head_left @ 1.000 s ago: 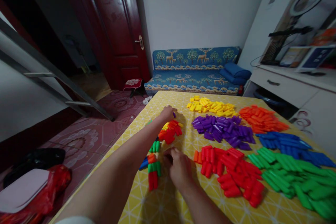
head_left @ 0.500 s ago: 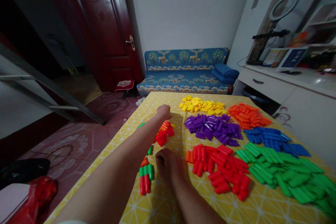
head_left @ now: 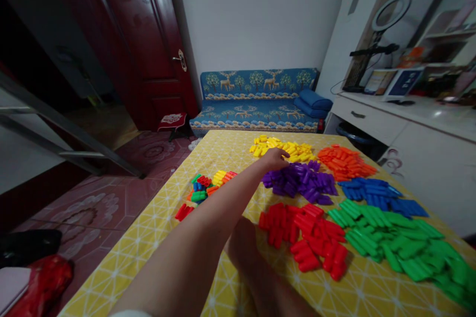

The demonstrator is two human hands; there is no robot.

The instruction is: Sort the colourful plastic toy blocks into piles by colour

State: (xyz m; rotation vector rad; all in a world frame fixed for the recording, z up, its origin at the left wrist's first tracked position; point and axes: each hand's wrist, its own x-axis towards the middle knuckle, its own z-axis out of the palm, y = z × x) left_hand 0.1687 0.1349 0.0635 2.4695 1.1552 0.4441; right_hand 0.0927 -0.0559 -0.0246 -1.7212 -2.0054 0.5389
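My left hand (head_left: 276, 158) reaches forward over the border between the pile of yellow plastic pieces (head_left: 297, 150) and the pile of purple pieces (head_left: 303, 181). Its fingers point right, partly stretched out, and I see nothing held in them. Below my left forearm, my right hand (head_left: 241, 240) is close to the table, left of the red pieces (head_left: 308, 233); the forearm covers its fingers. Left of the forearm lies a multi-coloured cluster of pieces, with green pieces (head_left: 199, 196), yellow pieces (head_left: 218, 177) and separate red pieces (head_left: 183, 212).
Orange pieces (head_left: 345, 161), blue pieces (head_left: 379, 194) and green pieces (head_left: 405, 240) lie in piles along the right side of the yellow-patterned table (head_left: 145, 257). A blue patterned sofa (head_left: 256, 109) stands behind it, and a white cabinet (head_left: 427, 153) on the right.
My left hand has swung right, from above the multi-coloured cluster to the yellow and purple piles. My right hand has shifted slightly, now partly behind the left forearm. More of the cluster shows.
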